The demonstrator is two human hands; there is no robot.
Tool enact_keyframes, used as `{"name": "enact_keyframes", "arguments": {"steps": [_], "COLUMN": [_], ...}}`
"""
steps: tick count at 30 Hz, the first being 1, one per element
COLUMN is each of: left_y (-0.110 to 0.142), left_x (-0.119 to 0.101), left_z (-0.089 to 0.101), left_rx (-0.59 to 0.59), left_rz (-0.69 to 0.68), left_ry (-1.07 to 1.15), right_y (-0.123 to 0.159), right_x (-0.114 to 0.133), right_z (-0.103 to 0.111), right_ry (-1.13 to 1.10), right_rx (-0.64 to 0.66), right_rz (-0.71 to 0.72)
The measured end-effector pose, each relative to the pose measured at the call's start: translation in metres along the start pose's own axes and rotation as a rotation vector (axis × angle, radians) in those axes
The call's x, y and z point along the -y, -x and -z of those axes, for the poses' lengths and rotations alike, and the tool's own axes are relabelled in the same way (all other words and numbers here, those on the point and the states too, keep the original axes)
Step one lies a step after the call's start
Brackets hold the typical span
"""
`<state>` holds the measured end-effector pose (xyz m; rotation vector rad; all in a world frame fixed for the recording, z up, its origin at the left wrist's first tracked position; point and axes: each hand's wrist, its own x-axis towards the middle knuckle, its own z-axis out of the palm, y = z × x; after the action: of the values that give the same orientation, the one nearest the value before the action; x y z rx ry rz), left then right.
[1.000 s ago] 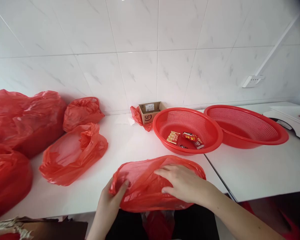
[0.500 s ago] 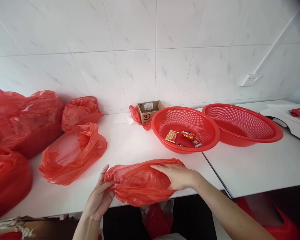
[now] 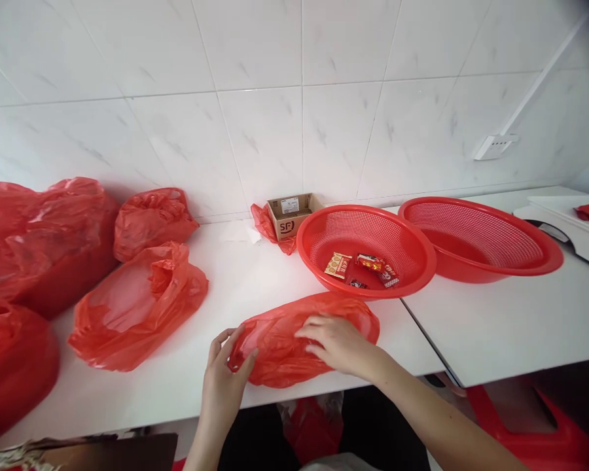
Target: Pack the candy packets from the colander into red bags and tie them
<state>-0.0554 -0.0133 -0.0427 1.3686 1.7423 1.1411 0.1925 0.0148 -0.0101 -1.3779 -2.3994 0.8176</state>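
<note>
A crumpled red plastic bag [image 3: 275,353] lies on the white counter [image 3: 235,288] near its front edge. My left hand [image 3: 226,369] pinches the bag's left end between thumb and fingers. My right hand [image 3: 336,343] lies flat on top of the bag with fingers stretched out, pressing it down. Just behind the bag stands a red mesh basket [image 3: 324,239] holding a few small snack packets [image 3: 363,268].
A second red basket [image 3: 481,235] sits to the right. A small cardboard box [image 3: 289,212] stands against the tiled wall. Several filled red bags [image 3: 132,304] crowd the counter's left side. A white scale [image 3: 569,226] with a red packet sits far right.
The bag has been drawn back onto the counter and flattened. My right hand moved from its right end onto its top; my left hand shifted right along the left end.
</note>
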Motion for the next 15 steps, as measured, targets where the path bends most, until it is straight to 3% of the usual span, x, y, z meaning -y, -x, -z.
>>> {"name": "enact_keyframes", "arguments": {"steps": [3,5,11,13,15], "left_y": [-0.001,-0.001,0.001,0.004,0.010], "left_x": [-0.001,0.000,0.013,0.012,0.008], "left_z": [-0.003,-0.003,-0.005,-0.007,-0.010], "left_rx": [-0.052,-0.031,0.068,0.050,0.017], "left_rz": [-0.034,-0.059,-0.180,-0.185,-0.156], "left_ry": [0.005,0.022,-0.046,-0.028,0.017], "right_y": [0.005,0.013,0.038,0.037,0.027], "right_x": [-0.003,0.003,0.041,0.034,0.009], "right_z": [-0.007,-0.001,0.047,0.068,0.093], "right_ry": [0.007,-0.019,-0.243,-0.301,-0.229], "right_rx": [0.253,0.276,0.059,-0.153,-0.394], "right_rz": [-0.282,-0.305,0.219,0.278,0.176]}}
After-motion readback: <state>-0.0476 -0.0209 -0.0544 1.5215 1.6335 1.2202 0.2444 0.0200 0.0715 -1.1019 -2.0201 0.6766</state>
